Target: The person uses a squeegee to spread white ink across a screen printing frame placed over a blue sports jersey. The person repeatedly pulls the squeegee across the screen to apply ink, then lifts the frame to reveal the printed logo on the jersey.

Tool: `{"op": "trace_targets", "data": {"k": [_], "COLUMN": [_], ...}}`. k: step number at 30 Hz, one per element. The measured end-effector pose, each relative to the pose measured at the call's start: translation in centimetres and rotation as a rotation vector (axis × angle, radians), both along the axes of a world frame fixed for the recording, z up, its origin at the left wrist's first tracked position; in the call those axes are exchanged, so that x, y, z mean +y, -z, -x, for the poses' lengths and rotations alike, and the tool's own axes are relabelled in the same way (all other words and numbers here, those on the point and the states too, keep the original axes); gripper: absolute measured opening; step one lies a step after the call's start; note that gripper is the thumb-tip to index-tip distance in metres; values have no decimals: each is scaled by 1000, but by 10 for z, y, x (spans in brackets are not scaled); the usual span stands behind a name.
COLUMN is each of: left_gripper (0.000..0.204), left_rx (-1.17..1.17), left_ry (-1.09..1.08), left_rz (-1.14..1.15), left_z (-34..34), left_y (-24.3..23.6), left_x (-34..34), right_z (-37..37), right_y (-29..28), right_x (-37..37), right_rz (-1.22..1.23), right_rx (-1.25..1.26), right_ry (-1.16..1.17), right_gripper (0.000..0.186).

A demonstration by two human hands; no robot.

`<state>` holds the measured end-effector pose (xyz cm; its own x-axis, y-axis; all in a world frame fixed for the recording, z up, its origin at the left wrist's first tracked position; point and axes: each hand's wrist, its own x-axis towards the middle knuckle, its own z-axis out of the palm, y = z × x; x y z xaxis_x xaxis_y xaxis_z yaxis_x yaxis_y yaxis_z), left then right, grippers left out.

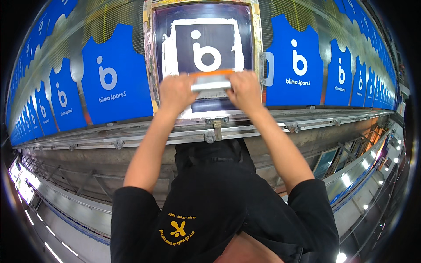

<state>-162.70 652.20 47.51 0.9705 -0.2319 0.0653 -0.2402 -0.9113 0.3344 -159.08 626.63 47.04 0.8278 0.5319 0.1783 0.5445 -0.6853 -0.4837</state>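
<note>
Both of my hands are closed on a squeegee (212, 84) with a silvery metal body and an orange strip along its far side. My left hand (177, 91) grips its left end and my right hand (246, 87) its right end. The squeegee lies across the near half of a printing screen (148, 52) with a worn, ink-stained frame. Beyond it on the mesh is a dark square with a white rounded letter shape and dot. Thick white ink (169, 55) borders that square. The squeegee and my hands cover part of the mesh.
Blue sleeveless garment pieces (118, 81) with white prints lie in a long row left and right of the screen. A metal rail (166, 136) with clamps runs along the table's near edge. Further long tables (351, 175) stand behind me.
</note>
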Motion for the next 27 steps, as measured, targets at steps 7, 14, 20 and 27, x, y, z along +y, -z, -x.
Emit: {"op": "trace_targets", "data": {"k": [7, 14, 20, 27], "left_gripper": [52, 47, 31, 42], "left_rx": [8, 155, 216, 245], "left_ry": [7, 95, 64, -77], "left_rz": [71, 107, 55, -37], "left_z": [107, 126, -74, -214], "left_y": [-5, -50, -46, -27], "left_x": [-23, -26, 13, 38], "right_z": [103, 121, -57, -195], "right_y": [0, -41, -37, -15], "right_x": [-24, -46, -8, 51], "right_rz": [-35, -47, 81, 92], "right_rx": [-29, 106, 7, 59], "right_ry": [3, -125, -47, 133], "right_gripper": [50, 47, 31, 24]}}
